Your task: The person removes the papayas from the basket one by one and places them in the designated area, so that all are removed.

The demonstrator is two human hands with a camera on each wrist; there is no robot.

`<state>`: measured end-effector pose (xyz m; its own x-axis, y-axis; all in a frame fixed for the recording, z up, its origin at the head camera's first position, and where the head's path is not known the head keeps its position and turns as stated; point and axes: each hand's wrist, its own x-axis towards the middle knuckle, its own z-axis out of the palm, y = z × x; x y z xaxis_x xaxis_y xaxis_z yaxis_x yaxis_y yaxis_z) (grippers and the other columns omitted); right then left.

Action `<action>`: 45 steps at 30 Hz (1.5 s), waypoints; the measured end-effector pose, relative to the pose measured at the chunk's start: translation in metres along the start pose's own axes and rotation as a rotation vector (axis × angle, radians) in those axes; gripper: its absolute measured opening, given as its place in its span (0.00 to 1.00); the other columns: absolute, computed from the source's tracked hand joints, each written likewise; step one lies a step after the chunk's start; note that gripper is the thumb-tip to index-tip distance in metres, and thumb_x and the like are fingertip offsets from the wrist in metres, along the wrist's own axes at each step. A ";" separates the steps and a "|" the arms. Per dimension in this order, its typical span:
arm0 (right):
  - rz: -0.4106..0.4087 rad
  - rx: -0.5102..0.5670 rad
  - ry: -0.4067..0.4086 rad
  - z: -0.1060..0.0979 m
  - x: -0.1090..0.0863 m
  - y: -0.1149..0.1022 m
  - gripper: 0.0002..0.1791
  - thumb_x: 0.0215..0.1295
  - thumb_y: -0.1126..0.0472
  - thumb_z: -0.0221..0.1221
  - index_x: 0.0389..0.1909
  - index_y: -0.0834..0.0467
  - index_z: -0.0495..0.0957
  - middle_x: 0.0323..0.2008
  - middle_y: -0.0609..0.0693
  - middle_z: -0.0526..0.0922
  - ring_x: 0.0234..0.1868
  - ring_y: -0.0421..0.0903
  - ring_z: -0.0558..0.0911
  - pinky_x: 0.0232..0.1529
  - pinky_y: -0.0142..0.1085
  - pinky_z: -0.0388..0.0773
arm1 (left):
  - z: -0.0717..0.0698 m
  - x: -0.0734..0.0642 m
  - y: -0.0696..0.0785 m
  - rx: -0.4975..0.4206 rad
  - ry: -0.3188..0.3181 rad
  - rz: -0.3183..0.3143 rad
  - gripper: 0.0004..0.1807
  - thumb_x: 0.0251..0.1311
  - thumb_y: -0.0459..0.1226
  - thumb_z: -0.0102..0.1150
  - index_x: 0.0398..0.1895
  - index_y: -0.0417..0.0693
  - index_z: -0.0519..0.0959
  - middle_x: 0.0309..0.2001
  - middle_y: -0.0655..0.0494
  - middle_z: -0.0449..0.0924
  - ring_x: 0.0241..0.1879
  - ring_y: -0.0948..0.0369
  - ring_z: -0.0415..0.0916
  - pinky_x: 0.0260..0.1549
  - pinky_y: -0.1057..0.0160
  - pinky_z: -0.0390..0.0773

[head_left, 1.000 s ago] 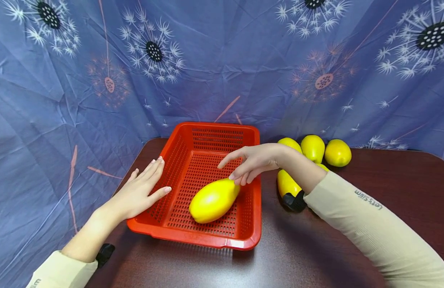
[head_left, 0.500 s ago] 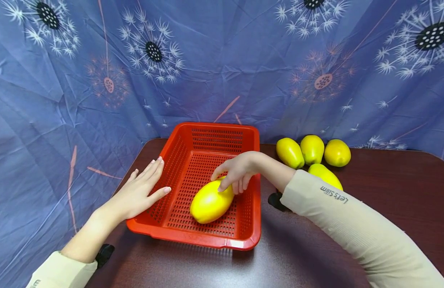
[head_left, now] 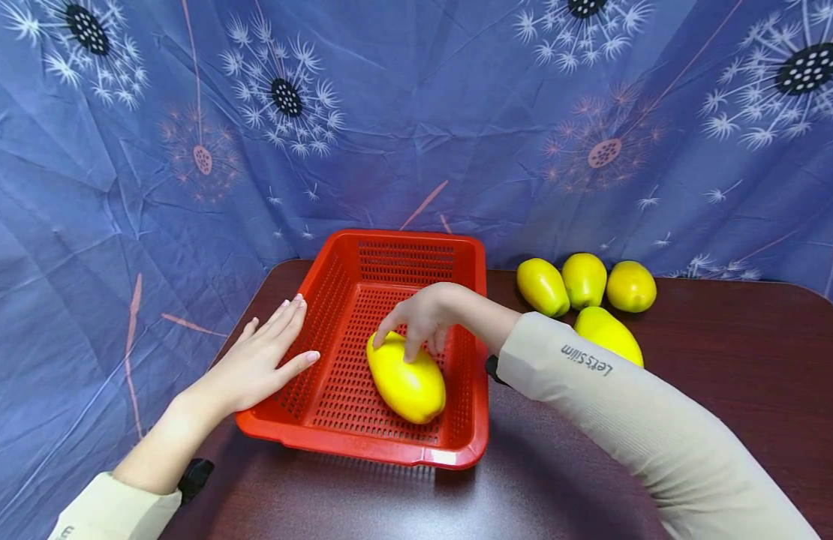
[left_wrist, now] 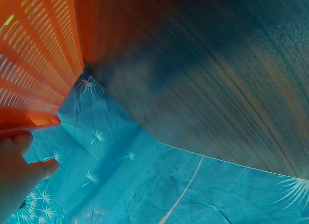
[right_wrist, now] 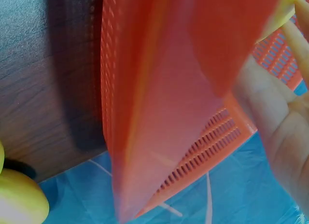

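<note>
A red plastic basket (head_left: 308, 444) with slotted walls stands on the table. Inside it lies one large, smooth, oval yellow fruit (head_left: 410, 390), its narrow end toward the back left. My right hand (head_left: 423, 319) reaches over the basket's right wall and holds the fruit near its far end with bent fingers. In the right wrist view, the basket wall hides much of that contact, and only a sliver of the yellow fruit (right_wrist: 280, 19) shows. My left hand (head_left: 261, 360) rests on the left rim with fingers stretched out and thumb pointing inward.
Right of the basket, several yellow fruits sit grouped on the dark wood table (head_left: 727, 345); one fruit (head_left: 608, 334) lies nearer, partly behind my right sleeve (head_left: 592, 382). A blue curtain (head_left: 416, 112) with dandelion prints hangs behind and to the left.
My right hand has moved left and down onto the fruit. The fruit has turned, so its near end now points right instead of left. The left hand stays put.
</note>
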<state>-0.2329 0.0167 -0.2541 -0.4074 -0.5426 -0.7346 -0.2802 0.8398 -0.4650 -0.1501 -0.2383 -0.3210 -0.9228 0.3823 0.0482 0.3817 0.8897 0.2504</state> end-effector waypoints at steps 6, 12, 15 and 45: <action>0.009 -0.049 -0.008 -0.005 0.003 -0.005 0.31 0.63 0.67 0.57 0.65 0.41 0.67 0.68 0.51 0.54 0.41 0.51 0.80 0.47 0.41 0.78 | -0.001 -0.001 -0.001 -0.003 -0.013 -0.018 0.44 0.65 0.58 0.43 0.73 0.42 0.42 0.74 0.49 0.37 0.72 0.48 0.36 0.62 0.35 0.38; -0.003 -0.093 -0.010 -0.006 0.006 -0.013 0.30 0.62 0.65 0.59 0.64 0.42 0.68 0.67 0.51 0.57 0.45 0.55 0.79 0.48 0.42 0.77 | -0.001 -0.001 -0.003 -0.002 -0.009 -0.019 0.44 0.65 0.58 0.43 0.73 0.42 0.42 0.74 0.48 0.37 0.72 0.48 0.36 0.62 0.35 0.38; -0.015 -0.121 -0.021 -0.006 0.008 -0.018 0.29 0.62 0.64 0.59 0.64 0.42 0.68 0.67 0.51 0.58 0.46 0.56 0.79 0.47 0.42 0.78 | 0.000 -0.001 -0.003 -0.004 -0.006 -0.017 0.44 0.65 0.58 0.43 0.73 0.41 0.43 0.74 0.48 0.37 0.72 0.48 0.37 0.62 0.35 0.39; -0.309 0.147 -0.368 0.005 0.055 0.006 0.33 0.62 0.60 0.58 0.68 0.41 0.62 0.62 0.42 0.63 0.58 0.46 0.67 0.45 0.46 0.79 | 0.000 0.000 -0.001 -0.021 -0.007 -0.015 0.44 0.65 0.57 0.43 0.73 0.41 0.44 0.74 0.48 0.38 0.72 0.48 0.36 0.63 0.35 0.39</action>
<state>-0.2526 -0.0076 -0.2999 0.0166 -0.7470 -0.6646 -0.2029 0.6484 -0.7338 -0.1507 -0.2394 -0.3216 -0.9281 0.3704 0.0373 0.3661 0.8900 0.2718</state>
